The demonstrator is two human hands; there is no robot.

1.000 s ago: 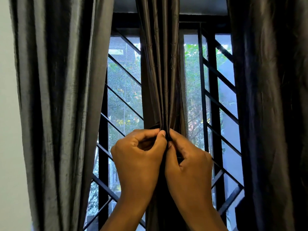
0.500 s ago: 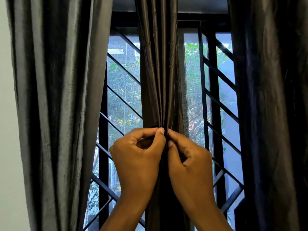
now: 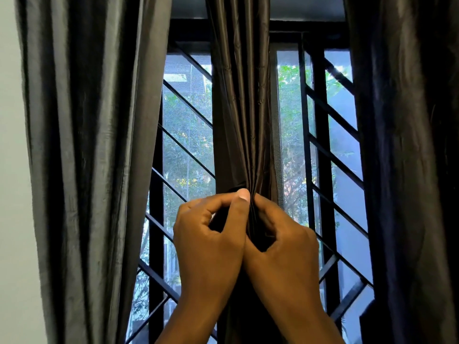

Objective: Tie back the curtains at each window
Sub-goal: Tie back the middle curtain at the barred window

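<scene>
Curtain panel (image 3: 239, 108) in the middle of the window hangs gathered into tight pleats, w/ the barred grille (image 3: 185, 155) showing on both sides. Head view: your left hand (image 3: 211, 239) and right hand (image 3: 283, 242) meet at the bunch, thumbs and forefingers clamped on the pinched folds, knuckles touching. A dark band (image 3: 236, 189), prob. the tie-back, peeks just above your left thumb; can't tell if it's fastened. Looks like you're mid-tie on this panel. Next move calls for keeping the pleats squeezed while you close the band. Left curtain (image 3: 82, 145) and right curtain (image 3: 407, 145) hang loose at the sides.
</scene>
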